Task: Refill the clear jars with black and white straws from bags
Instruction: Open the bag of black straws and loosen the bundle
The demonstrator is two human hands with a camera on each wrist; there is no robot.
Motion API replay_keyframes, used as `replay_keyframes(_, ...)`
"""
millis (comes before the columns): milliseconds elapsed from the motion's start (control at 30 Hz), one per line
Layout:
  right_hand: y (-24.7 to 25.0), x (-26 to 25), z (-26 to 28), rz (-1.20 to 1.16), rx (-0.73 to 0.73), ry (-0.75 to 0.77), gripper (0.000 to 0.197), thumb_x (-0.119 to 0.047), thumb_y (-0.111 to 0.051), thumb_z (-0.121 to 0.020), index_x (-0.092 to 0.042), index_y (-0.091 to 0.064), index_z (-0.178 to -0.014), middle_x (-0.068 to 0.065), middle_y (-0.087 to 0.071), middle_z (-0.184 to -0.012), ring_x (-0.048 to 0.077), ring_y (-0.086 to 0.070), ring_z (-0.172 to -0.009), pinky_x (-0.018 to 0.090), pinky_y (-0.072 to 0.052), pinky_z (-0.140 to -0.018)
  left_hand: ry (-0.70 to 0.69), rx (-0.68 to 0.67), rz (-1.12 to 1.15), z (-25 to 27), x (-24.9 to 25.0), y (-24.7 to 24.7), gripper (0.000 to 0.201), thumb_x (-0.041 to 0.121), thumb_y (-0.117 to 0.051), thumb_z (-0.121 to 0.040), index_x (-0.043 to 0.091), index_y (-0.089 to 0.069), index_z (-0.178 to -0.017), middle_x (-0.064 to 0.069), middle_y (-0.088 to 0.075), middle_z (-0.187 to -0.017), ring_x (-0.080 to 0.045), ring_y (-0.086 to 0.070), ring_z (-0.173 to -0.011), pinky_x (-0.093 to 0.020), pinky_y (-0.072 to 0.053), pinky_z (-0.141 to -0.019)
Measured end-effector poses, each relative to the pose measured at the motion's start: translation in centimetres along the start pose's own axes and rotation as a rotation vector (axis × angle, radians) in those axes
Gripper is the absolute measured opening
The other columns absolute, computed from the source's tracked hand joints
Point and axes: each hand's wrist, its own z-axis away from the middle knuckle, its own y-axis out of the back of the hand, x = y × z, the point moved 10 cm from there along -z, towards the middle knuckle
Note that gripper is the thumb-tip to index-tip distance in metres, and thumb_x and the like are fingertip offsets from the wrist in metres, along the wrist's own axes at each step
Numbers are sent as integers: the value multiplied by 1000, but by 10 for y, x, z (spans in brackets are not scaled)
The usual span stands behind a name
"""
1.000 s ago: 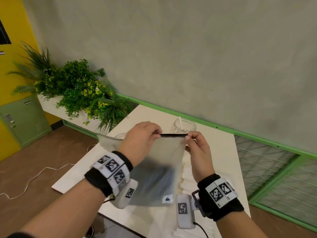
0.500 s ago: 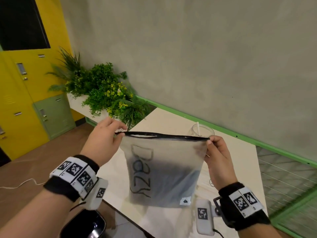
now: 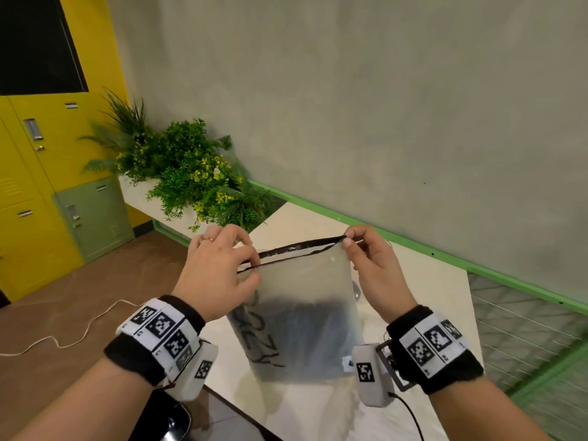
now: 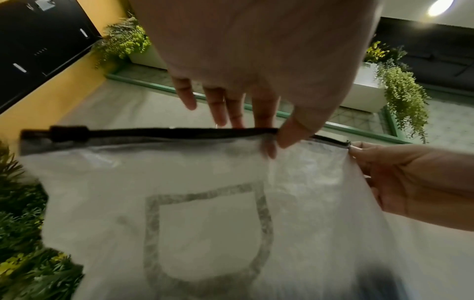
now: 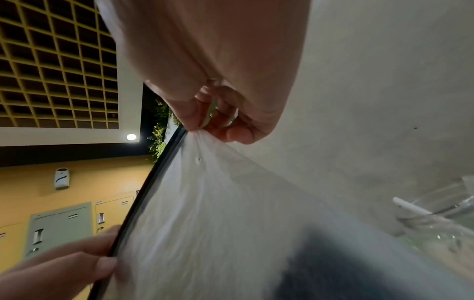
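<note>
I hold a frosted zip bag [image 3: 302, 297] upright above the table. A dark mass of black straws [image 3: 305, 332] fills its lower half. My left hand [image 3: 219, 268] pinches the near lip of the black zip strip, and my right hand [image 3: 372, 268] pinches the top right corner. The two lips stand slightly apart. In the left wrist view the bag [image 4: 205, 203] shows its slider [image 4: 69, 132] at the far left end. In the right wrist view a clear jar [image 5: 441, 229] with one white straw [image 5: 410, 208] stands behind the bag [image 5: 205, 223].
The pale table [image 3: 413, 281] runs along a grey wall with a green rail [image 3: 477, 268]. A leafy planter [image 3: 191, 179] sits at the table's far left, with yellow lockers [image 3: 31, 186] beyond. A cable [image 3: 79, 332] lies on the floor, and a dark shiny object [image 3: 165, 421] is below my left wrist.
My left hand went to the bag's left corner, then came back toward the middle and now pinches the near lip. The bag's mouth has parted. My right hand kept its corner.
</note>
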Motion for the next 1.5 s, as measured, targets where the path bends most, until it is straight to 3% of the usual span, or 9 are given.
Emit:
replay_keyframes(67,-1,0,2,26,-5,6,15,-15,-53,-96,-27,-57,-89,-19,-55,-81,8,-48,-74,29,-39,-69,45,-122,-1,-1,-8,-16,53,63,-24,-82,33,-68,-84,15,-51,-120,-18,-42,-113,-39,-26,-98)
replay_keyframes(200,2,-2,2,81,1,10,20,-11,-53,-97,-28,-56,-89,-16,-56,-85,7,-49,-76,25,-38,-70,169,-175,126,-1,-23,-29,85,71,2,-84,17,-64,-81,4,-64,-87,-18,-58,-84,-39,-44,-85)
replay_keyframes(333,3,-45,19,531,112,416,21,-11,-56,-89,-21,-52,-107,-3,-52,-111,13,-50,-103,26,-38,-90,140,-145,186,-2,-17,-35,56,58,-30,-86,21,-70,-99,9,-66,-94,-16,-61,-90,-39,-49,-82)
replay_keyframes(467,-66,-43,40,1122,-246,725,58,-30,-71,-73,-25,-49,-126,-1,-55,-128,27,-42,-124,42,-29,-100,120,-81,371,-3,-7,-35,39,47,-48,-83,20,-73,-99,11,-68,-96,-11,-62,-91,-33,-49,-83)
replay_keyframes(767,-82,2,19,1387,-431,533,69,-43,-84,-49,-19,-61,-109,2,-55,-100,26,-47,-91,40,-29,-77,172,-40,448,-7,-6,-37,22,36,-57,-92,26,-75,-82,14,-68,-83,-2,-59,-83,-24,-44,-76)
replay_keyframes(967,-98,-5,23,1315,-526,603,25,-18,-77,-59,-18,-57,-74,-3,-58,-72,25,-57,-80,42,-33,-83,113,-14,468,-9,2,-36,7,27,-68,-86,29,-74,-87,20,-67,-88,2,-60,-85,-24,-47,-82)
replay_keyframes(1167,-92,0,27,1238,-738,353,19,-32,-39,-100,-14,-42,-105,9,-63,-90,35,-58,-77,38,-40,-63,77,-327,200,-3,0,-67,79,51,-61,-81,29,-24,-148,11,-24,-154,-20,-38,-132,-39,-36,-107)
replay_keyframes(1367,-84,9,34,1064,-759,218,59,-75,-27,-82,-24,-55,-95,-2,-62,-86,21,-56,-80,37,-47,-68,143,-433,155,8,-12,-89,111,78,-36,-54,37,4,-149,12,3,-158,-32,-22,-141,-46,-25,-113)
replay_keyframes(1500,-76,26,41,783,-773,-15,54,-71,-21,-90,-33,-56,-73,-5,-50,-60,9,-50,-62,34,-43,-66,139,-437,228,8,-20,-95,110,72,-51,-60,39,6,-148,13,-2,-157,-28,-30,-139,-41,-32,-111)
